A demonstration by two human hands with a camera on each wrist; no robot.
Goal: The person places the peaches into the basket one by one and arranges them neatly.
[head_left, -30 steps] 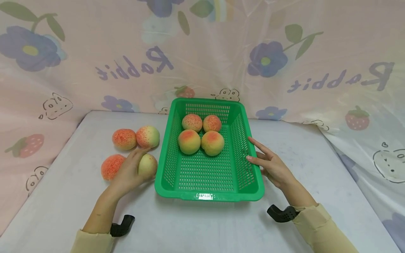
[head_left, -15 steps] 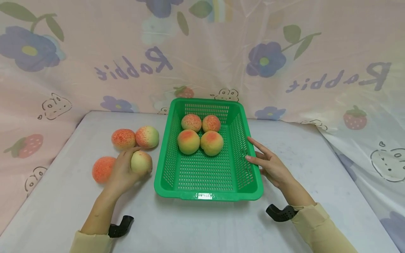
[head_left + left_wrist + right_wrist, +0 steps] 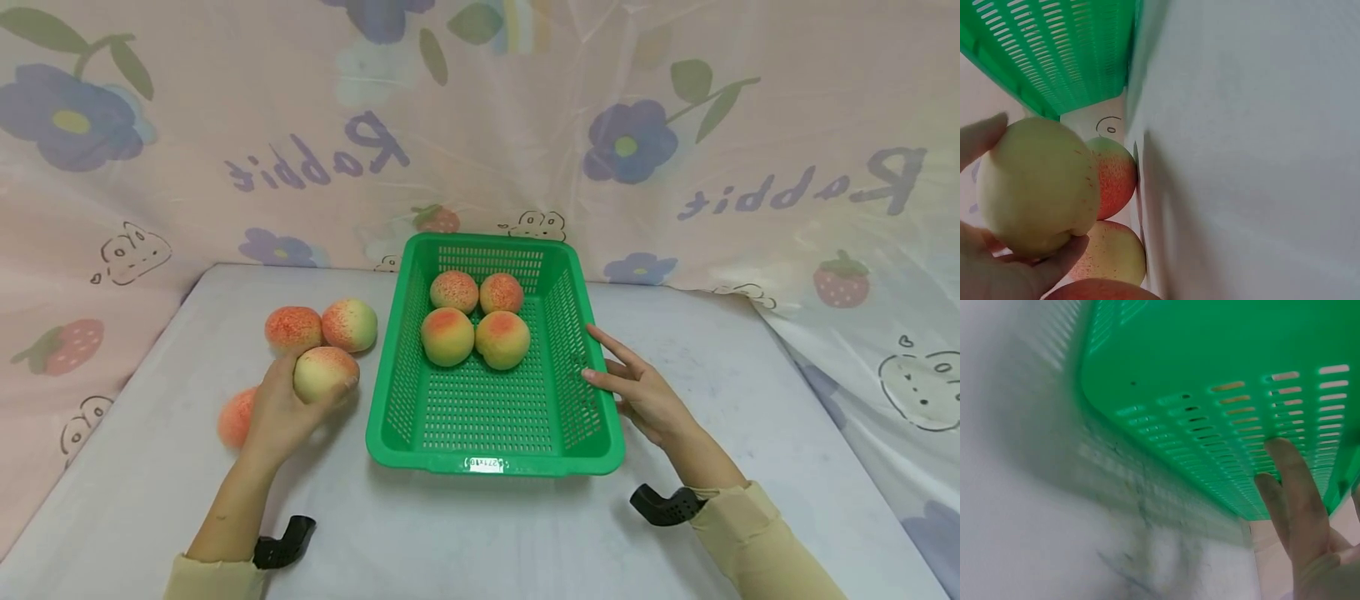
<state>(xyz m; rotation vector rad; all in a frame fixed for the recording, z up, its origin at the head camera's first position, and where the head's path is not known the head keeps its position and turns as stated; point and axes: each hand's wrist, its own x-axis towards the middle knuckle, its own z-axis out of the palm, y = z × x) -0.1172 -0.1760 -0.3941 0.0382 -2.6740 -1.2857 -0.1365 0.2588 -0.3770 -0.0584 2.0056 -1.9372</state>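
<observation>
My left hand [image 3: 288,408] grips a pale peach [image 3: 326,375] with a reddish patch, thumb and fingers round its sides. In the left wrist view this peach [image 3: 1038,187] hangs above the table, its shadow on the cloth. My right hand [image 3: 648,396] holds the right side of the green basket [image 3: 495,464], thumb over the rim and other fingers along the outer wall. In the right wrist view, fingers [image 3: 1300,500] lie against the slotted wall [image 3: 1210,425]. Toward the back of the basket sit several peaches, among them a yellow-red peach [image 3: 503,340].
Left of the basket, a red peach [image 3: 293,330] and a red-green peach [image 3: 349,325] lie side by side behind my left hand. Another red peach [image 3: 236,418] is partly hidden by that hand. A printed curtain [image 3: 480,125] rises behind the white table [image 3: 495,542].
My left hand has drawn the pale peach leftward, away from the basket, then raised and turned it. The red peach beside the hand has shifted left. My right hand and the basket stay put.
</observation>
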